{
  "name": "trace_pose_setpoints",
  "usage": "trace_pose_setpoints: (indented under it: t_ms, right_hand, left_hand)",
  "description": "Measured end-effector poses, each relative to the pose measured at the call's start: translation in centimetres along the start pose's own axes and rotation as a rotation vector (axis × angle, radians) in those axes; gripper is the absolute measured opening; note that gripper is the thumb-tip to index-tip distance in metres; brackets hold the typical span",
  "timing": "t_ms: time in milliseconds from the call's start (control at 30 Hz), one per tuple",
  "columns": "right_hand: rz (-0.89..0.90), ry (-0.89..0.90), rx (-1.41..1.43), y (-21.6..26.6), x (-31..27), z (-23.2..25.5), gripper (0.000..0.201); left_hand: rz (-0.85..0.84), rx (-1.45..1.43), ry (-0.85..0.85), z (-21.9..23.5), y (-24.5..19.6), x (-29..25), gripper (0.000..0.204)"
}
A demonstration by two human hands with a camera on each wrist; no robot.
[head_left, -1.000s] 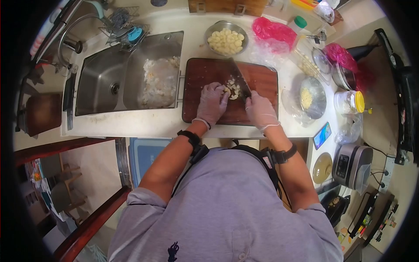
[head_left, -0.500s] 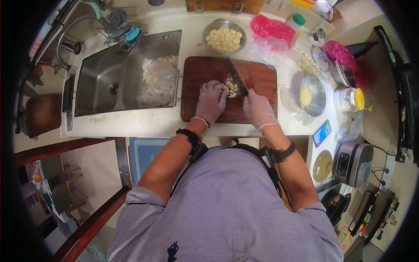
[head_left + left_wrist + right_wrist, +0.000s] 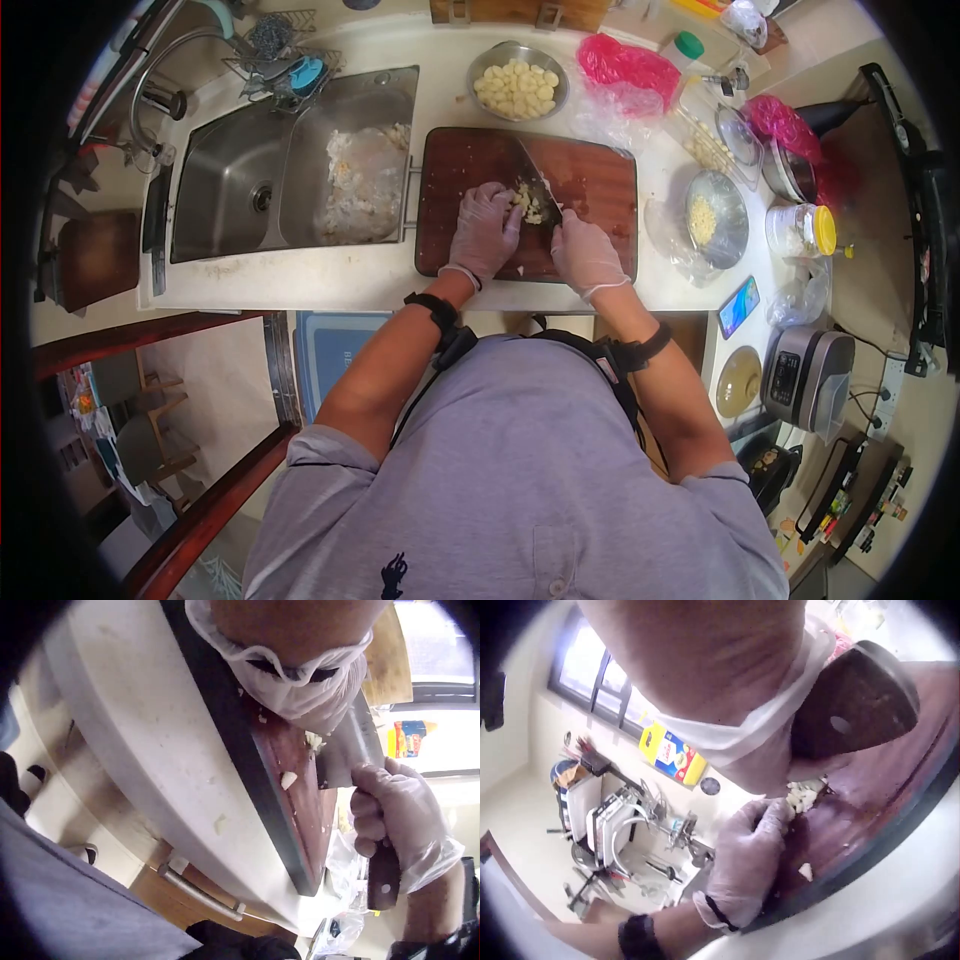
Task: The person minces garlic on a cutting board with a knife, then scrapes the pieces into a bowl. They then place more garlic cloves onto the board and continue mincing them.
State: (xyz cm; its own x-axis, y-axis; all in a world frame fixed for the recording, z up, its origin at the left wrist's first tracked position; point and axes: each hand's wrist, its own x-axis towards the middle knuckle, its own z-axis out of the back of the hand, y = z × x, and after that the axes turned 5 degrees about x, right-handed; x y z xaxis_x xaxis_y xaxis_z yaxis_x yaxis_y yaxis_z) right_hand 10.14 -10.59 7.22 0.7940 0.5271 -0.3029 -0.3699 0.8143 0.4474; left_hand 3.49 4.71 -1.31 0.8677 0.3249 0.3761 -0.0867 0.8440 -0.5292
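Observation:
On the dark red-brown cutting board (image 3: 590,190), my right hand (image 3: 588,250), in a clear glove, grips the wooden handle (image 3: 382,881) of a broad cleaver. Its blade (image 3: 349,750) slants away over the board, beside a small heap of chopped garlic (image 3: 530,205). My gloved left hand (image 3: 484,232) rests at the heap's left side with bent fingers, holding garlic between thumb and fingertips, close to the blade. A loose garlic piece (image 3: 805,871) lies nearer the board's front edge. In the right wrist view my right hand hides most of the blade.
Behind the board stands a metal bowl (image 3: 563,98) of peeled cloves. At right are a bowl (image 3: 735,225) with chopped garlic, a yellow-lidded jar (image 3: 790,233) and a phone (image 3: 739,306). The double sink (image 3: 345,108) at left holds wet white scraps.
My right hand has shifted slightly left, bringing the cleaver closer to my left hand. A garlic piece now shows near the board's front edge. My left hand stays almost in place.

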Motion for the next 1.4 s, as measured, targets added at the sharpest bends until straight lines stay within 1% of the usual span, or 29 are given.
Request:
trace_pose_setpoints:
  t_ms: [67,167,233,333,400,433,500,533,600,633,700,733,767,800,833,900,933,1000,1033,1067,1100,1133,1233,1300,1400]
  right_hand:
    - [-0.007,-0.002,0.002,0.1,-0.1,0.2,0.025]
    - [0.037,-0.03,-0.035,0.3,-0.1,1.1,0.024]
    - [0.032,-0.074,-0.011,0.0,-0.2,1.0,0.023]
    - [-0.006,-0.041,-0.025,-0.3,-0.3,-0.1,0.023]
    - [0.021,-0.046,-0.024,-0.5,-0.3,0.2,0.023]
    - [0.049,-0.053,-0.026,-0.7,-0.3,0.5,0.022]
    - [0.029,-0.104,-0.02,-1.1,-0.3,1.4,0.022]
    - [0.014,-0.136,-0.018,-1.4,-0.6,1.5,0.021]
    - [-0.012,-0.132,-0.027,-2.3,-0.5,1.9,0.021]
    - [-0.034,-0.127,-0.041,-2.6,-0.5,2.0,0.021]
    - [-0.042,-0.116,-0.059,-3.0,-0.3,1.2,0.021]
    - [-0.046,-0.093,-0.079,-3.1,-0.3,0.8,0.021]
    - [-0.047,-0.094,-0.079,-3.1,-0.3,0.4,0.021]
    - [-0.029,-0.084,-0.054,-2.3,-0.6,0.5,0.021]
    - [-0.01,-0.073,-0.031,-1.5,-0.7,0.6,0.021]
    - [-0.037,-0.082,-0.013,-0.1,-0.8,1.4,0.021]
    - [-0.06,-0.09,0.005,0.3,-0.8,1.8,0.021]
    - [-0.045,-0.104,0.007,0.1,-0.6,2.4,0.022]
    - [-0.033,-0.123,0.014,0.1,-0.5,2.6,0.023]
    - [-0.036,-0.121,0.01,0.2,-0.4,2.8,0.023]
    - [-0.041,-0.084,-0.003,0.4,-0.3,3.0,0.023]
    - [-0.046,-0.046,-0.015,0.5,-0.3,3.1,0.023]
    - [-0.046,0.007,-0.012,0.4,0.2,1.4,0.024]
    - [-0.039,-0.008,0.002,0.2,0.2,0.3,0.024]
    - [-0.018,-0.032,0.006,-0.2,0.4,0.4,0.024]
  left_hand:
    - [0.006,-0.005,0.011,0.0,0.1,-0.1,0.028]
    - [0.003,-0.01,0.014,0.0,0.1,0.1,0.028]
    - [0.004,-0.016,0.011,-0.1,0.1,-0.1,0.028]
    - [0.0,-0.017,0.005,-0.1,0.2,0.0,0.029]
    - [-0.025,-0.021,0.029,0.2,0.3,0.1,0.041]
    - [-0.035,-0.022,0.032,0.4,0.2,0.2,0.041]
    - [-0.034,-0.036,0.124,1.2,0.0,0.1,0.066]
    - [-0.039,-0.035,0.13,2.3,-0.4,-0.1,0.066]
    - [-0.091,0.135,0.275,4.2,-1.2,-0.5,0.094]
    - [-0.1,0.134,0.278,4.4,-1.2,-1.1,0.094]
    - [-0.19,0.321,0.334,4.1,-1.0,-1.7,0.105]
    - [-0.196,0.321,0.333,3.8,-0.9,-1.7,0.105]
    - [-0.158,0.32,0.297,3.3,-0.8,-1.7,0.103]
    - [-0.118,0.318,0.261,2.8,-0.8,-1.7,0.101]
    - [-0.118,0.317,0.261,2.3,-0.6,-1.5,0.101]
    - [-0.037,0.322,0.23,1.4,-0.2,-0.6,0.093]
    - [-0.033,0.32,0.229,1.2,0.0,-0.2,0.093]
    - [0.016,0.306,0.212,1.1,0.5,0.5,0.081]
    - [0.019,0.301,0.213,1.2,0.6,0.5,0.081]
    - [0.015,0.28,0.209,1.3,0.8,0.6,0.077]
    - [0.01,0.259,0.204,1.3,0.9,0.6,0.073]
    - [0.012,0.257,0.203,1.2,0.9,0.6,0.073]
    - [-0.003,0.266,0.156,1.2,0.9,0.6,0.07]
    - [-0.023,0.318,0.171,1.2,0.7,0.5,0.068]
    - [-0.018,0.276,0.164,1.3,0.6,0.6,0.068]
